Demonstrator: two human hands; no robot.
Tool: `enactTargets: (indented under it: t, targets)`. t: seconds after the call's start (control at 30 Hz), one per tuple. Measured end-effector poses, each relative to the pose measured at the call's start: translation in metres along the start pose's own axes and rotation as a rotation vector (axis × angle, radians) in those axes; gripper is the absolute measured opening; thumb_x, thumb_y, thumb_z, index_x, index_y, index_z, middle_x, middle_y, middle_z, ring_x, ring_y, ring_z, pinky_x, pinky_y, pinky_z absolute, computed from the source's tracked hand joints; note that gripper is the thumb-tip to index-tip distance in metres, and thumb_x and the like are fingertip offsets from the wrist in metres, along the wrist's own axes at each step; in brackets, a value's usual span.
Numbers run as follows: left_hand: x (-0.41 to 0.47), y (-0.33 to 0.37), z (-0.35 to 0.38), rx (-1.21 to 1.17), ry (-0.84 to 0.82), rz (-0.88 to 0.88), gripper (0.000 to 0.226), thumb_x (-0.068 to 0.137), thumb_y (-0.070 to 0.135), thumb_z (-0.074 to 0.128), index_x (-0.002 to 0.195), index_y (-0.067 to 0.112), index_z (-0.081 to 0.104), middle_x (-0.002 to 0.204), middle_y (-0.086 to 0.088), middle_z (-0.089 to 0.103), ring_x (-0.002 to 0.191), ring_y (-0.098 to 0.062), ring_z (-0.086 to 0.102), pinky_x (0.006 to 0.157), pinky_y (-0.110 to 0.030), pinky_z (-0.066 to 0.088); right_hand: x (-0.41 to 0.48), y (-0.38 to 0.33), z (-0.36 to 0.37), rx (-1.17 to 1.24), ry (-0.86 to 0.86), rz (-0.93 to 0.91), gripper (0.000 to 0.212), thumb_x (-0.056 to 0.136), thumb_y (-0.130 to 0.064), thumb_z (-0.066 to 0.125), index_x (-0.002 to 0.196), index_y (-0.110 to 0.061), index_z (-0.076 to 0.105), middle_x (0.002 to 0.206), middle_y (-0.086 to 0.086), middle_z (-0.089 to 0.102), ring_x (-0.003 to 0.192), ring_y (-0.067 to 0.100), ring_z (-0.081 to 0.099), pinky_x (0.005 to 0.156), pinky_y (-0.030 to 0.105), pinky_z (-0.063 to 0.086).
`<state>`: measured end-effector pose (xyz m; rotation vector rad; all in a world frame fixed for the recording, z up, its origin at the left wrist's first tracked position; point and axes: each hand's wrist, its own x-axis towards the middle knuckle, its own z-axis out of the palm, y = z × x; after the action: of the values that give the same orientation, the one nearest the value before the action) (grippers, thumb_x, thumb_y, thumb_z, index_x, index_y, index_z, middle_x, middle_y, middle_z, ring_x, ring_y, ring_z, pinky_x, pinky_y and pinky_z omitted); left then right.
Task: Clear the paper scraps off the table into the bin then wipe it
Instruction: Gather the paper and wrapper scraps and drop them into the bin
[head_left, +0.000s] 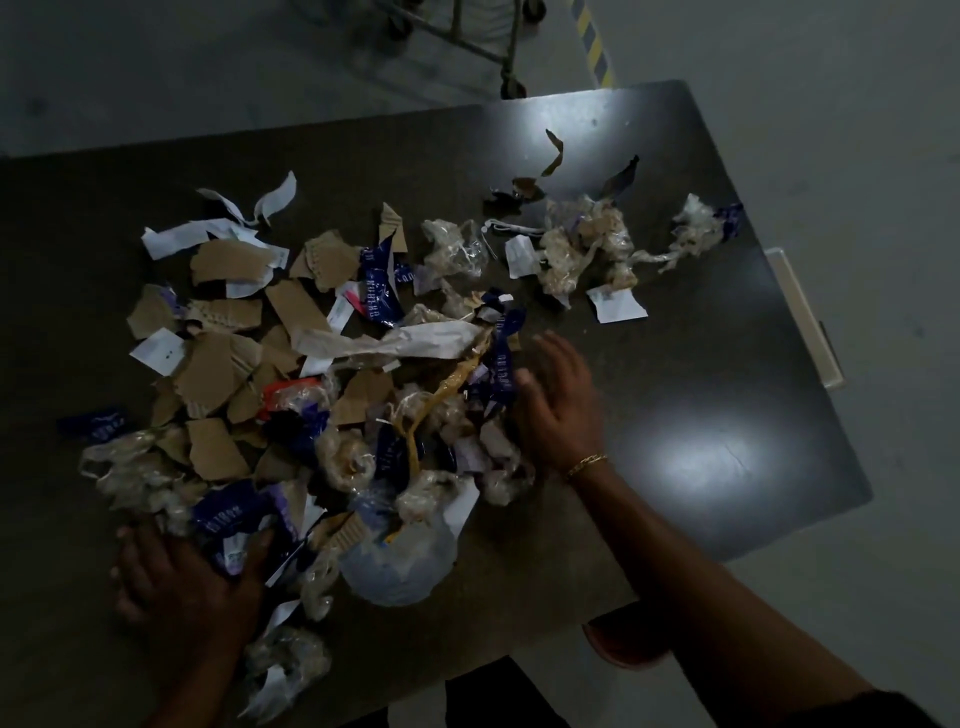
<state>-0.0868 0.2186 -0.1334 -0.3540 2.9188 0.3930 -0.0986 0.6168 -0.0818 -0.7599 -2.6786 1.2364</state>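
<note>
A dark table (701, 364) carries a wide heap of scraps (332, 395): brown cardboard pieces, white paper slips, blue printed wrappers and crumpled clear plastic. My right hand (556, 405), with a gold bracelet at the wrist, lies flat against the heap's right edge, fingers straight. My left hand (187, 577) lies spread on the table at the heap's near-left edge, fingers touching a blue wrapper (228, 514). A second, smaller cluster of plastic and paper (587, 249) lies farther back on the right. No bin can be identified in view.
A metal trolley frame on castors (498, 47) stands on the floor beyond the table. Yellow-black hazard tape (595, 44) marks the floor. A pale flat bar (805, 317) juts from the table's right edge. An orange-brown object (623, 644) shows under the near edge.
</note>
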Motion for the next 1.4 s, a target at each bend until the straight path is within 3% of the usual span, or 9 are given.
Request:
enactTargets:
  t: [0.1,0.27,0.4,0.53,0.7,0.93,1.2,1.27,1.4]
  targets:
    - [-0.003,-0.001,0.002,0.02,0.035,0.03,0.105,0.083,0.084,0.032,0.15,0.003,0.033,0.165,-0.022,0.025,0.153,-0.042,0.022,0.114,-0.067,0.025,0.058,0.026,-0.054,-0.082,0.246,-0.023,0.057,0.096,-0.054,0.054,0.137,-0.013,0.059,0.146,0.012,0.053,0.136,0.026,0.047,0.113,0.047,0.04]
    - [-0.006,-0.003,0.006,0.052,0.056,0.037,0.106,0.085,0.084,0.035,0.155,0.004,0.029,0.165,-0.023,0.023,0.15,-0.047,0.025,0.114,-0.066,0.026,0.161,0.056,-0.149,-0.19,0.475,0.081,0.067,0.089,-0.057,0.054,0.133,-0.007,0.06,0.142,0.018,0.052,0.133,0.031,0.049,0.106,0.027,0.034]
    - [-0.005,0.001,0.005,0.014,0.051,0.017,0.108,0.082,0.082,0.04,0.156,0.005,0.022,0.163,-0.026,0.024,0.148,-0.05,0.026,0.113,-0.071,0.026,0.216,0.081,-0.182,-0.299,0.312,0.217,0.077,0.087,-0.067,0.055,0.146,-0.018,0.051,0.157,0.013,0.037,0.146,0.03,0.035,0.117,0.035,0.029]
    - [-0.002,0.007,0.002,0.014,0.031,-0.054,0.113,0.077,0.085,0.035,0.158,0.009,0.018,0.165,-0.023,0.024,0.145,-0.053,0.029,0.11,-0.074,0.027,0.236,0.091,-0.171,-0.168,0.13,0.261,0.081,0.087,-0.069,0.056,0.149,-0.016,0.049,0.152,0.016,0.048,0.136,0.031,0.049,0.109,0.03,0.037]
    - [-0.004,0.006,0.0,0.029,-0.015,-0.026,0.115,0.08,0.094,0.02,0.158,0.01,0.017,0.164,-0.023,0.022,0.148,-0.048,0.025,0.111,-0.072,0.025,0.214,0.064,-0.113,-0.088,0.141,0.173,0.092,0.074,-0.075,0.05,0.139,-0.01,0.058,0.136,0.02,0.056,0.124,0.033,0.054,0.106,0.038,0.044]
    - [-0.002,0.004,-0.003,0.101,-0.044,-0.013,0.114,0.082,0.088,0.026,0.158,0.003,0.024,0.165,-0.021,0.022,0.154,-0.041,0.02,0.113,-0.068,0.026,0.148,0.019,-0.035,-0.019,0.048,0.022,0.067,0.088,-0.062,0.056,0.143,-0.024,0.053,0.15,0.008,0.045,0.141,0.023,0.037,0.117,0.045,0.036]
    - [-0.001,0.011,-0.012,0.089,-0.093,-0.009,0.124,0.081,0.093,0.015,0.151,-0.008,0.034,0.16,-0.03,0.032,0.151,-0.045,0.025,0.112,-0.068,0.027,0.08,-0.032,0.036,0.054,-0.021,-0.039,0.069,0.09,-0.064,0.053,0.148,-0.027,0.048,0.158,0.001,0.039,0.145,0.018,0.033,0.118,0.05,0.036]
    - [-0.001,0.013,-0.014,0.078,-0.105,-0.025,0.126,0.081,0.094,0.014,0.151,-0.009,0.034,0.159,-0.031,0.032,0.15,-0.046,0.026,0.11,-0.069,0.029,0.066,-0.041,0.046,0.051,-0.058,-0.077,0.067,0.093,-0.06,0.055,0.151,-0.029,0.043,0.161,-0.002,0.035,0.145,0.015,0.033,0.116,0.046,0.039]
    - [0.001,0.012,-0.014,0.087,-0.115,-0.025,0.128,0.08,0.095,0.014,0.151,-0.009,0.034,0.16,-0.029,0.031,0.15,-0.046,0.026,0.111,-0.069,0.028,0.061,-0.046,0.045,0.18,0.009,-0.099,0.059,0.098,-0.038,0.063,0.15,-0.021,0.04,0.162,-0.001,0.032,0.138,0.005,0.041,0.104,0.012,0.041]
